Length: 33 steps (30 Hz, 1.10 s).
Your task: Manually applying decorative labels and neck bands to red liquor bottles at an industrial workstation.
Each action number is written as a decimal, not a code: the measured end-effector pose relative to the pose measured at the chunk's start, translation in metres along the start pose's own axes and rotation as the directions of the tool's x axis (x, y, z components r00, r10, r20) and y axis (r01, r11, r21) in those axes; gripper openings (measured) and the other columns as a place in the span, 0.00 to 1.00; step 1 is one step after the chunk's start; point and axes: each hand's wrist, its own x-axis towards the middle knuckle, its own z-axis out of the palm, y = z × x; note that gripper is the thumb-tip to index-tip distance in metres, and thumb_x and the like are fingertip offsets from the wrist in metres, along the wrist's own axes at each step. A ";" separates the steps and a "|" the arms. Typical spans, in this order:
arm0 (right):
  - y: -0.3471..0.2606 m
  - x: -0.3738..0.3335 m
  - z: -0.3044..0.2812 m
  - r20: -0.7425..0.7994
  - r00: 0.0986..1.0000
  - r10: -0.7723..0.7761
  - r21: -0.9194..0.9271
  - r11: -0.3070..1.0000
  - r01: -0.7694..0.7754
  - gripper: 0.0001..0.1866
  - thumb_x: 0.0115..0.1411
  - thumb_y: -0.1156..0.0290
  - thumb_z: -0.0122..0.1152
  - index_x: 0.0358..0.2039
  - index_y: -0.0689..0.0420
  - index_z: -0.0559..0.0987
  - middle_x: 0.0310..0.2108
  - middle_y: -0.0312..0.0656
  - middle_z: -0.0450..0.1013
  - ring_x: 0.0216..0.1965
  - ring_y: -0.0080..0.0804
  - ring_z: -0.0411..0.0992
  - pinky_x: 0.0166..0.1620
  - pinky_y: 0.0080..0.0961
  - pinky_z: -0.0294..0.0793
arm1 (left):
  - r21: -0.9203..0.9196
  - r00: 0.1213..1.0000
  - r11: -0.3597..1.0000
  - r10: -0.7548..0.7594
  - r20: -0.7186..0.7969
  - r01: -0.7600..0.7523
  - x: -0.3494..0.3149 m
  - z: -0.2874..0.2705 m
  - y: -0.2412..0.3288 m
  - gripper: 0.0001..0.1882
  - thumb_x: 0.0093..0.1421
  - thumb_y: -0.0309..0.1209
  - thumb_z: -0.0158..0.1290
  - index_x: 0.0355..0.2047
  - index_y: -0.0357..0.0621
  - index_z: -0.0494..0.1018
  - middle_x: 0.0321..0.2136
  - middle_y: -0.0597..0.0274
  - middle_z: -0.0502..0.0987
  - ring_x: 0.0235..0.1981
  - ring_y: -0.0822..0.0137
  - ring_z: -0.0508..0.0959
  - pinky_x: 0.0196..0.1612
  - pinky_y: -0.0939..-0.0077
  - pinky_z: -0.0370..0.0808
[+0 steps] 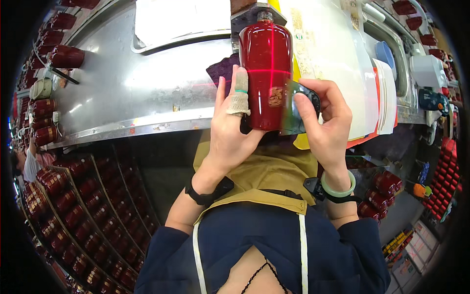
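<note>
A glossy dark red bottle lies with its neck away from me, against a metal block. Red light lines cross on it, and a small gold label sits low on its side. My left hand holds the bottle's left side, thumb by its base; pale covers wrap one finger. My right hand pinches a thin, glossy, dark greenish piece with a rounded black edge, held at the bottle's lower right side beside the label. I cannot tell exactly what this piece is. A purple cloth lies left of the bottle.
A metal worktable carries a white-topped tray at the back. Whitish sheets and a paper stack lie to the right. Racks of red bottles stand lower left; more red bottles are lower right.
</note>
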 end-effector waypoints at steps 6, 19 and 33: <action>-0.008 0.005 0.018 0.043 0.997 -0.059 -0.112 0.992 0.064 0.08 0.61 0.78 0.66 0.42 0.62 0.82 0.30 0.37 0.78 0.30 0.18 0.72 0.35 0.18 0.71 | -0.039 0.999 0.998 -0.041 -0.014 0.040 0.000 -0.001 0.004 0.52 0.47 0.25 0.70 0.69 0.27 0.54 0.67 0.29 0.61 0.69 0.39 0.62 0.71 0.46 0.55; 0.015 0.007 -0.016 -0.182 0.966 -0.182 -0.028 0.983 0.180 0.17 0.60 0.84 0.66 0.50 0.63 0.80 0.38 0.41 0.80 0.40 0.28 0.75 0.46 0.25 0.75 | -0.672 0.936 0.697 -0.353 -0.016 0.251 0.030 0.013 0.030 0.33 0.71 0.24 0.50 0.72 0.35 0.51 0.63 0.50 0.67 0.61 0.64 0.71 0.64 0.69 0.69; 0.006 0.029 -0.006 0.323 0.575 -0.751 -0.333 0.479 0.812 0.10 0.52 0.70 0.66 0.36 0.47 0.85 0.32 0.27 0.79 0.30 0.28 0.70 0.39 0.28 0.69 | -0.595 0.957 0.794 -0.254 -0.137 0.126 0.005 0.013 0.010 0.57 0.65 0.73 0.32 0.74 0.32 0.43 0.73 0.44 0.51 0.73 0.53 0.54 0.74 0.57 0.46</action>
